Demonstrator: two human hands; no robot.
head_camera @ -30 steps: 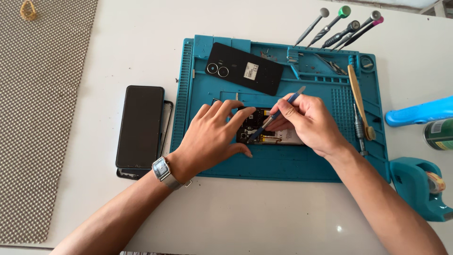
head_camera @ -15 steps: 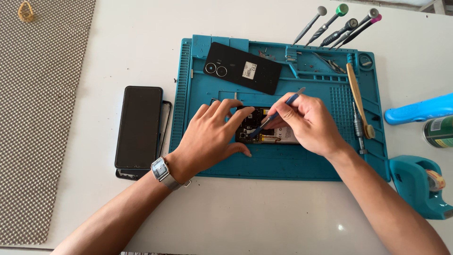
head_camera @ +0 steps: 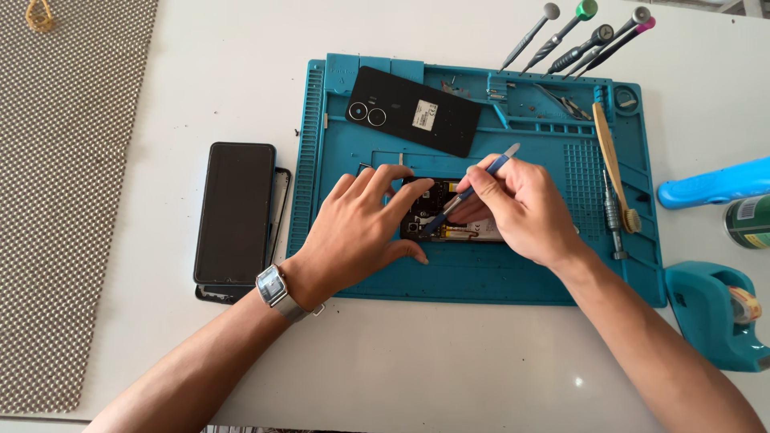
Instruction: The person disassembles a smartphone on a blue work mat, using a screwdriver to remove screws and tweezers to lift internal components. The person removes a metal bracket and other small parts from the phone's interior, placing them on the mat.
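White table [head_camera: 449,353], teal repair mat [head_camera: 497,281], opened phone [head_camera: 449,220] at mat centre. Left hand [head_camera: 361,232] spread flat, pinning phone; right hand [head_camera: 517,208] pinching blue spudger [head_camera: 469,192], tip among internals. Best kept shallow, light, steady.

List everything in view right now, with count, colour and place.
mat: 1, teal, table centre
opened phone: 1, dark, on mat under hands
back cover: 1, black, mat top
screen: 1, black, left of mat
screwdrivers: 4, grey shafts, past mat top right
brush: 1, wooden, mat right
tape dispenser: 1, teal, right edge
grid pad: 1, grey, far left
watch: 1, silver, left wrist
spudger: 1, blue, in right hand
left hand: steadies opened phone
right hand: holds spudger
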